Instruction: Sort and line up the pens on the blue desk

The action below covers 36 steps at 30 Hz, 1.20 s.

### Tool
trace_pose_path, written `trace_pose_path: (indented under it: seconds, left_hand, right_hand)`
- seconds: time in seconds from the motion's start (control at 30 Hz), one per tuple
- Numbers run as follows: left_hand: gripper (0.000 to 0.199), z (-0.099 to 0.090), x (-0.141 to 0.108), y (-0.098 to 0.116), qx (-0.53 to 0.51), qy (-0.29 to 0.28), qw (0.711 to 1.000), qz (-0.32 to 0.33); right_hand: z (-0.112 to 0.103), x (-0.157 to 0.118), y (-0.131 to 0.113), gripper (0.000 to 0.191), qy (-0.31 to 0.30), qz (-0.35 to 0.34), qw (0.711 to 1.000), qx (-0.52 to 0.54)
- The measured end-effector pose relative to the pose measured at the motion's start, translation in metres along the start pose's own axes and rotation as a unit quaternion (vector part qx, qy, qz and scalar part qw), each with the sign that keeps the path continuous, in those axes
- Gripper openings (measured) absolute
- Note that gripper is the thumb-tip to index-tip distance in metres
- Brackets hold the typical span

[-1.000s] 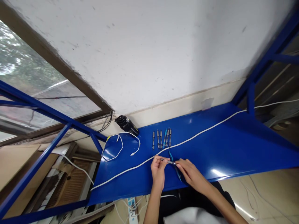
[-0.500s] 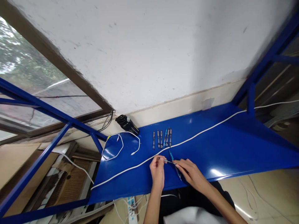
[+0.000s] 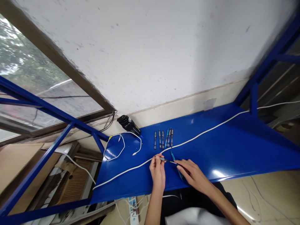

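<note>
My left hand is closed in a pinch on a short grey pen part. From this part a thin rod like a pen refill runs right, into the closed fingers of my right hand. Whatever else the right fingers cover is hidden. Under the right hand lies a blue pen on the blue table, partly covered by the fingers. Beyond the hands, several grey pens and another blue pen lie side by side in a row.
A white cable crosses the blue table between the hands and the pen row. A black bottle leans at the back left beside a looped white cable. Blue frame bars rise at both ends; a wall stands behind.
My left hand has shifted slightly up and left relative to the right. More of the grey pen part and thin rod now shows between the hands. The pens in the row stay put.
</note>
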State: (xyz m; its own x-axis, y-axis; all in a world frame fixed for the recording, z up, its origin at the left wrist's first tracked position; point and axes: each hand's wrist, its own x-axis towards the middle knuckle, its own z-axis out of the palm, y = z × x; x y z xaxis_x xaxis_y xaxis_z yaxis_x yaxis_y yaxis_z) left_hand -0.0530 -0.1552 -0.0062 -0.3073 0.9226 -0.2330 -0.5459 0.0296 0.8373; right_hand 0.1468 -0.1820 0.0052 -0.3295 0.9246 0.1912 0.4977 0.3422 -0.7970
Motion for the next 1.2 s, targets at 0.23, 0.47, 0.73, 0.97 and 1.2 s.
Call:
trace_pose_path:
  seconds: [0.23, 0.47, 0.73, 0.97, 1.2]
  left_hand:
    - [0.041, 0.003, -0.003, 0.0, 0.054, -0.053, 0.997, -0.004]
    - [0.05, 0.003, 0.001, 0.009, -0.066, 0.018, 0.997, -0.023]
    - [0.052, 0.003, 0.001, 0.009, -0.087, 0.023, 0.996, -0.023]
    - [0.055, -0.001, 0.003, 0.008, -0.095, 0.033, 0.995, -0.021]
    - [0.049, 0.005, -0.004, 0.003, 0.01, -0.031, 0.999, 0.01]
  right_hand:
    - [-0.005, 0.002, -0.009, 0.029, -0.009, 0.011, 0.999, 0.031]
    - [-0.003, 0.0, -0.007, 0.029, 0.016, 0.036, 0.998, 0.049]
    - [0.0, -0.001, -0.001, 0.026, 0.015, 0.034, 0.998, 0.052]
    - [0.0, -0.001, -0.002, 0.025, 0.025, 0.036, 0.998, 0.054]
    - [-0.001, -0.002, -0.002, 0.026, 0.024, 0.036, 0.998, 0.052]
